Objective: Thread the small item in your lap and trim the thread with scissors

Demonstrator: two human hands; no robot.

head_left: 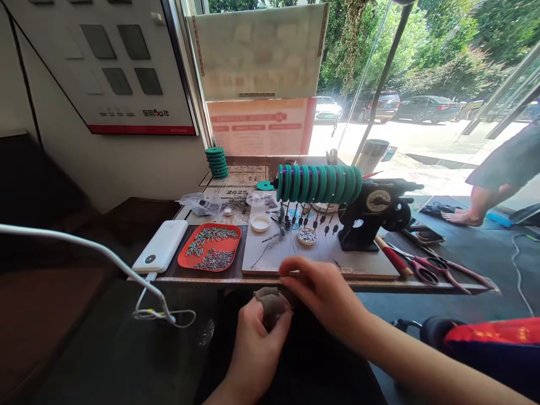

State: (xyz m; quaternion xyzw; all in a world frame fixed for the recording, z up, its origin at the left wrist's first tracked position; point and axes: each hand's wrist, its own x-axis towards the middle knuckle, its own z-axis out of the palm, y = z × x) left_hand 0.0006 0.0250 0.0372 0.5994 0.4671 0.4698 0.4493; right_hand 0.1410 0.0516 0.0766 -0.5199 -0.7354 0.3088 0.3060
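Note:
My left hand (264, 337) is closed on a small grey-brown cloth-like piece (272, 304), just in front of the table's front edge. Close to its upper right, my right hand (310, 284) has its thumb and fingertips pinched together; what is between them is too small to make out. Beyond both hands lies a light board (270, 261) bearing a dish of small beads (307, 235) and an empty white dish (260, 224). Over the board's back part, a row of green discs (320, 184) is mounted on a black machine (360, 225), with dark threads and small weights hanging below.
An orange tray (208, 246) of small metal parts and a white power bank (162, 244) with a cable are at the left. Scissors (426, 267) and a red-handled tool (394, 257) lie right. Green discs (216, 163) are stacked behind. A person's bare leg (481, 205) shows far right.

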